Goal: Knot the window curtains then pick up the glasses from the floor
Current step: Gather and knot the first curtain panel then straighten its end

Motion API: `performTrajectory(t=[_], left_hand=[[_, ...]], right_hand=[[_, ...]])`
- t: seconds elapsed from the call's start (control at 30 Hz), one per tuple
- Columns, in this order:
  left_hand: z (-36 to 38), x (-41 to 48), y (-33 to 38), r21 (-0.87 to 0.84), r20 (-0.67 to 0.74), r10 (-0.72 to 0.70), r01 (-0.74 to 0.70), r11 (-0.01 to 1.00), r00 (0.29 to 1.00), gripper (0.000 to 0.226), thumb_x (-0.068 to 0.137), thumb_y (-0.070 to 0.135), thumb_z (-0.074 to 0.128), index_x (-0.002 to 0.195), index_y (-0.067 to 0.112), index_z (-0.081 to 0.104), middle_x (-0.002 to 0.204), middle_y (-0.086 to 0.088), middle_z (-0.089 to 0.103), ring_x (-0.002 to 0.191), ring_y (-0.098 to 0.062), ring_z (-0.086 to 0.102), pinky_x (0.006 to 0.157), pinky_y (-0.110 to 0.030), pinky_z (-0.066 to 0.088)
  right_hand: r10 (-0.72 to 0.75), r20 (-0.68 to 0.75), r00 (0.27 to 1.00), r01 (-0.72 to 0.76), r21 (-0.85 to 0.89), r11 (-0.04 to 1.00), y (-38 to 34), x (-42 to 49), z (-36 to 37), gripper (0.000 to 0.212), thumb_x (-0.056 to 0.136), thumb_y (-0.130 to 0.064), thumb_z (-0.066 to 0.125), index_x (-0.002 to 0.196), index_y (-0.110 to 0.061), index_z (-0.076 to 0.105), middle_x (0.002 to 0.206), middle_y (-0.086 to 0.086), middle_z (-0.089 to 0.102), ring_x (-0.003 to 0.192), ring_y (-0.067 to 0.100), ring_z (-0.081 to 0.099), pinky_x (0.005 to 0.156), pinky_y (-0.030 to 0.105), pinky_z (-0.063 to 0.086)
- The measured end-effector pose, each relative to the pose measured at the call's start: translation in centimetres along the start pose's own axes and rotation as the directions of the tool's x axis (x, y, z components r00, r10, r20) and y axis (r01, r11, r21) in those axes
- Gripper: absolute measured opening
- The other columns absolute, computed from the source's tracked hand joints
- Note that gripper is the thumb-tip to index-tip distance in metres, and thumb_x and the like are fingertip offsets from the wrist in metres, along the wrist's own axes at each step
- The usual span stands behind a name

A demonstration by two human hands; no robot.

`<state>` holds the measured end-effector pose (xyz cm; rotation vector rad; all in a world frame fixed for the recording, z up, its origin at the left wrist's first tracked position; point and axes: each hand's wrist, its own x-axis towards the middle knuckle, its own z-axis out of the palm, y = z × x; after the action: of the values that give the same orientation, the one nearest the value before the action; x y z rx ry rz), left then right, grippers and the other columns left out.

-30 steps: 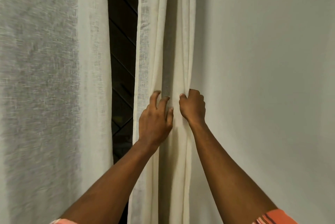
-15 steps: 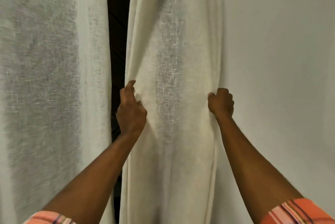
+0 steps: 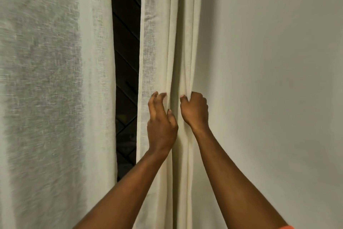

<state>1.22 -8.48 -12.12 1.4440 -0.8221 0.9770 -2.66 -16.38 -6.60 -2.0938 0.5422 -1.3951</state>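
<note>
Plain wall [image 3: 269, 61] fills our right; a second sheer curtain [image 3: 46, 80] hangs left, past a dark window gap [image 3: 126, 61]. Between them, we bunch the cream curtain [image 3: 178, 43]: our right hand [image 3: 194, 110] fists its folds, our left hand [image 3: 161, 126] rests against it, fingers curled, loosely spread.

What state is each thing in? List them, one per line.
Right curtain: hanging, gathered into folds, not knotted.
Left curtain: hanging flat, untouched.
Right hand: fist shut on the right curtain's folds.
Left hand: fingers open against the folds.
</note>
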Motion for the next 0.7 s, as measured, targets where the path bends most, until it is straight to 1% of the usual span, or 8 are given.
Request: performTrajectory(t=[0.03, 0.1, 0.2, 0.37, 0.47, 0.57, 0.63, 0.7], left_hand=[[0.1, -0.1, -0.2, 0.005, 0.025, -0.027, 0.027, 1.0, 0.999, 0.044, 0.092, 0.005, 0.052, 0.134, 0.015, 0.044, 0.143, -0.004, 0.04, 0.108, 0.011, 0.038, 0.082, -0.005, 0.041], [0.4, -0.4, -0.5, 0.008, 0.067, -0.082, 0.082, 0.997, 0.994, 0.037, 0.094, 0.01, 0.051, 0.131, 0.012, 0.05, 0.132, -0.003, 0.054, 0.117, -0.006, 0.049, 0.093, -0.014, 0.039], [0.6, -0.6, -0.9, -0.017, 0.086, -0.078, 0.08, 0.997, 0.993, 0.031, 0.094, 0.013, 0.053, 0.125, 0.009, 0.058, 0.117, -0.005, 0.065, 0.106, -0.016, 0.06, 0.091, -0.021, 0.043], [0.3, -0.4, -1.1, -0.058, 0.063, -0.065, 0.069, 0.996, 0.996, 0.022, 0.091, 0.008, 0.056, 0.11, 0.005, 0.066, 0.099, -0.005, 0.068, 0.091, -0.015, 0.062, 0.083, -0.031, 0.052], [0.2, -0.4, -1.1, -0.059, 0.051, -0.063, 0.066, 0.996, 0.997, 0.022, 0.09, 0.007, 0.057, 0.109, 0.004, 0.067, 0.097, -0.005, 0.069, 0.09, -0.016, 0.062, 0.082, -0.03, 0.051], [0.2, -0.4, -1.0, -0.069, 0.073, -0.054, 0.059, 0.996, 0.996, 0.019, 0.089, 0.009, 0.058, 0.105, 0.005, 0.069, 0.091, -0.002, 0.068, 0.083, -0.009, 0.06, 0.076, -0.024, 0.05], [0.3, -0.5, -1.0, -0.097, 0.125, -0.054, 0.066, 0.993, 0.991, 0.01, 0.087, 0.009, 0.058, 0.09, 0.008, 0.068, 0.077, 0.003, 0.062, 0.069, -0.004, 0.055, 0.064, -0.017, 0.045], [0.4, -0.6, -1.0, -0.132, 0.175, -0.056, 0.079, 0.988, 0.983, 0.01, 0.085, 0.007, 0.057, 0.081, 0.011, 0.065, 0.071, 0.005, 0.058, 0.065, -0.006, 0.055, 0.058, -0.016, 0.043]], right_hand=[[-0.012, 0.015, 1.0, 0.012, 0.026, 1.0, -0.2, -0.1, 0.2, 0.036, 0.098, -0.037, 0.047, 0.103, -0.005, 0.063, 0.1, 0.011, 0.067, 0.092, 0.03, 0.063, 0.073, 0.031, 0.047], [-0.033, 0.051, 0.998, 0.028, 0.086, 0.996, -0.5, -0.2, 0.5, 0.043, 0.097, -0.045, 0.044, 0.101, -0.007, 0.064, 0.098, 0.01, 0.068, 0.09, 0.029, 0.064, 0.079, 0.04, 0.053], [-0.043, 0.092, 0.995, 0.032, 0.117, 0.993, -0.8, -0.4, 0.8, 0.048, 0.098, -0.05, 0.039, 0.105, -0.01, 0.065, 0.101, 0.008, 0.068, 0.093, 0.027, 0.065, 0.085, 0.045, 0.053], [-0.001, 0.095, 0.995, -0.008, 0.091, 0.996, -0.8, -0.2, 0.8, 0.049, 0.1, -0.047, 0.033, 0.109, -0.008, 0.062, 0.107, 0.011, 0.066, 0.098, 0.03, 0.062, 0.088, 0.046, 0.05], [0.021, 0.099, 0.995, -0.026, 0.057, 0.998, -0.6, -0.1, 0.9, 0.048, 0.101, -0.044, 0.032, 0.112, -0.006, 0.06, 0.111, 0.013, 0.063, 0.102, 0.032, 0.059, 0.09, 0.045, 0.048], [-0.022, 0.151, 0.988, 0.004, 0.118, 0.993, -0.8, -0.5, 0.9, 0.055, 0.099, -0.055, 0.03, 0.088, -0.012, 0.062, 0.089, 0.007, 0.066, 0.084, 0.025, 0.062, 0.076, 0.039, 0.05], [-0.026, 0.198, 0.98, -0.004, 0.151, 0.989, -1.1, -1.0, 0.9, 0.057, 0.093, -0.065, 0.033, 0.067, -0.017, 0.05, 0.067, -0.001, 0.057, 0.064, 0.017, 0.056, 0.063, 0.034, 0.044], [-0.045, 0.216, 0.975, 0.012, 0.151, 0.988, -0.9, -1.0, 1.1, 0.052, 0.091, -0.064, 0.042, 0.068, -0.018, 0.051, 0.066, -0.004, 0.057, 0.063, 0.015, 0.057, 0.064, 0.035, 0.048]])
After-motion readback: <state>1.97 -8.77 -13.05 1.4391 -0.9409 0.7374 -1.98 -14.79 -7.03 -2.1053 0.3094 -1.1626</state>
